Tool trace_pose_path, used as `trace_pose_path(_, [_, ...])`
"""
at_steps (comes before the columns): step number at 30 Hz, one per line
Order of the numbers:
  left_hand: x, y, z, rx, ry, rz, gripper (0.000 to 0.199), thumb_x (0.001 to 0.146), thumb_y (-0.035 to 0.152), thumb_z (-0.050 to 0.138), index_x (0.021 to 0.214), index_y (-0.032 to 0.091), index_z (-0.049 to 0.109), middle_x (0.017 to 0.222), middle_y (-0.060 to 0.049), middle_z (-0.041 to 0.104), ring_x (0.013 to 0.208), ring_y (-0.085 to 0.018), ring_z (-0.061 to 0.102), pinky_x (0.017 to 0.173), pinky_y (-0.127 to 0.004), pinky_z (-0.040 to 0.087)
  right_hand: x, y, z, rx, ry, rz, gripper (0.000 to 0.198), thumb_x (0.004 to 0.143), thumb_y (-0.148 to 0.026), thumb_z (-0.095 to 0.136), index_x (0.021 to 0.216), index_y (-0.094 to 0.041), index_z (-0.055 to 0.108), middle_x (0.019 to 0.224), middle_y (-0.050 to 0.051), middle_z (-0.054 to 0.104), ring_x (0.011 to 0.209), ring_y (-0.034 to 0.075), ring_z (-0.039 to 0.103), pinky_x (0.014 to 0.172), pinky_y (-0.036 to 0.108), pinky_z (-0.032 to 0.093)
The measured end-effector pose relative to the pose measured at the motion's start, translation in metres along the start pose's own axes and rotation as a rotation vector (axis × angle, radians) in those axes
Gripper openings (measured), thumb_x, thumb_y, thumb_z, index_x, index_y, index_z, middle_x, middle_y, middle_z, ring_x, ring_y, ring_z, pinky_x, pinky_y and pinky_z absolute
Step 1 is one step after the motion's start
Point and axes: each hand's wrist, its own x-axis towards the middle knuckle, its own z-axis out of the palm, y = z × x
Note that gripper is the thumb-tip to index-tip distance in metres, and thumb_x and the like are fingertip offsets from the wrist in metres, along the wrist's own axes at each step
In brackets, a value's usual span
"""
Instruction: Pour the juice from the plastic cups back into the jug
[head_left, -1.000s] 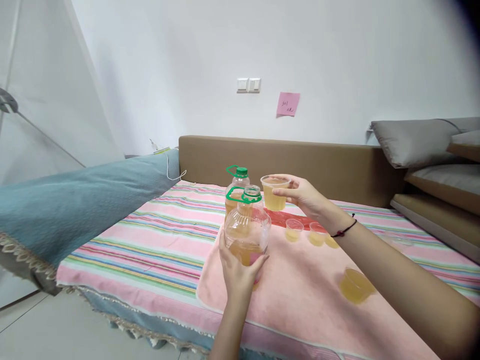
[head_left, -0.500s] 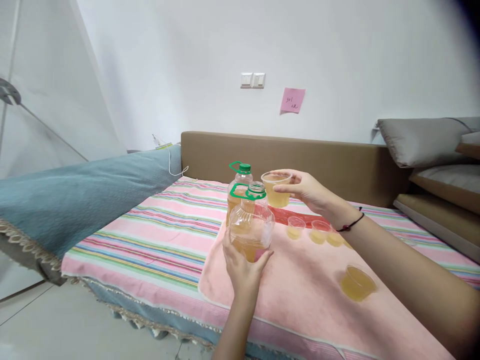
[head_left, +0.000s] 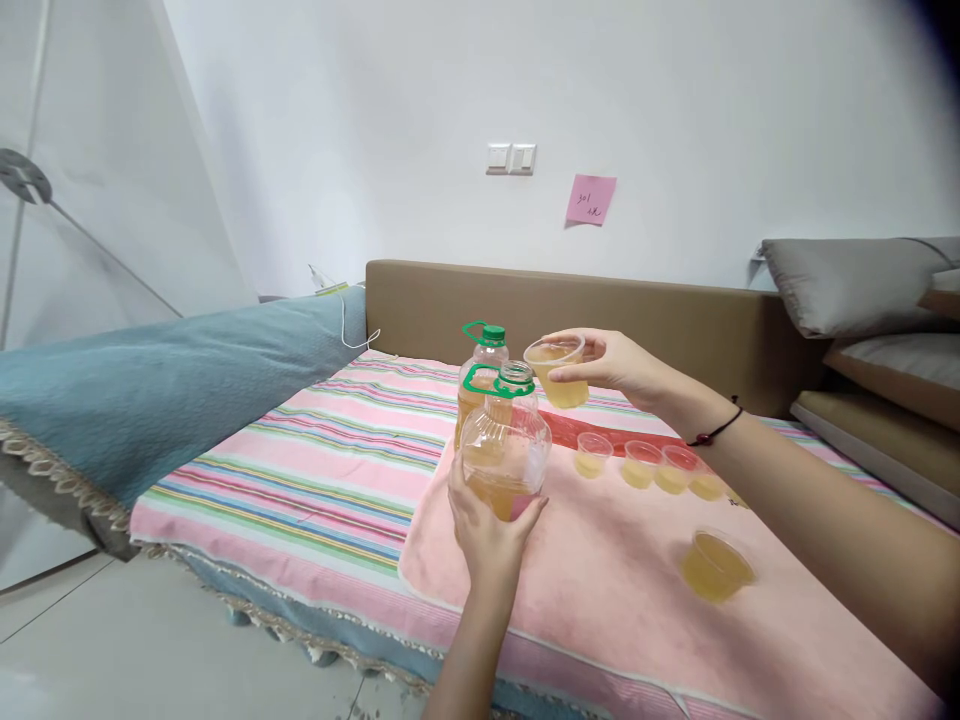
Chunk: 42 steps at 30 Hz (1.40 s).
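My left hand is wrapped round the lower part of a clear plastic bottle, which has a green carry ring, an uncapped neck and yellowish liquid inside. In my right hand is a clear plastic cup of yellow liquid, raised beside the bottle's open mouth and tilted towards it. Whether the cup's rim touches the neck I cannot tell. Just behind stands a second bottle with a green cap, partly hidden by the first. Below my right arm, a larger cup of yellow liquid sits on the pink mat.
Several small cups with some yellow liquid stand in a row along a red strip at the back of the pink mat. Striped cloth covers the bed. Cushions are piled at the right, against the brown headboard.
The cup in my right hand has tipped more towards the bottle's mouth. My left hand keeps the bottle in the same place. The view has shifted slightly.
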Motion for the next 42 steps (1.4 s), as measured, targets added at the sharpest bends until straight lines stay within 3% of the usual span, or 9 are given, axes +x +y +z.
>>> trace_pose_path(9, [-0.001,-0.006,0.0,0.012,-0.023,0.0,0.113,0.062,0.042,0.09,0.15,0.027,0.02,0.155,-0.016,0.037,0.146,-0.034,0.037,0.119,-0.052,0.035,0.003,-0.008,-0.003,-0.038,-0.056,-0.025,0.049,0.058,-0.034,0.091,0.104,-0.027,0.076,0.104,0.007,0.075,0.098,0.029,0.068,0.09,0.045,0.055])
trace_pose_path(26, [-0.002,-0.005,0.0,0.006,-0.033,0.009,0.113,0.062,0.041,0.09,0.15,0.027,0.021,0.156,-0.017,0.034,0.147,-0.034,0.036,0.12,-0.052,0.034,0.009,-0.016,-0.009,-0.106,-0.058,-0.058,0.053,0.054,-0.035,0.094,0.104,-0.027,0.077,0.108,0.008,0.075,0.102,0.032,0.067,0.09,0.049,0.055])
trace_pose_path(42, [-0.001,0.001,0.001,0.0,-0.008,0.0,0.112,0.06,0.037,0.091,0.148,0.026,0.023,0.154,-0.017,0.037,0.144,-0.034,0.039,0.119,-0.052,0.035,0.008,-0.031,-0.011,-0.225,-0.063,-0.094,0.052,0.055,-0.035,0.092,0.105,-0.026,0.078,0.093,0.006,0.074,0.083,0.024,0.066,0.074,0.038,0.055])
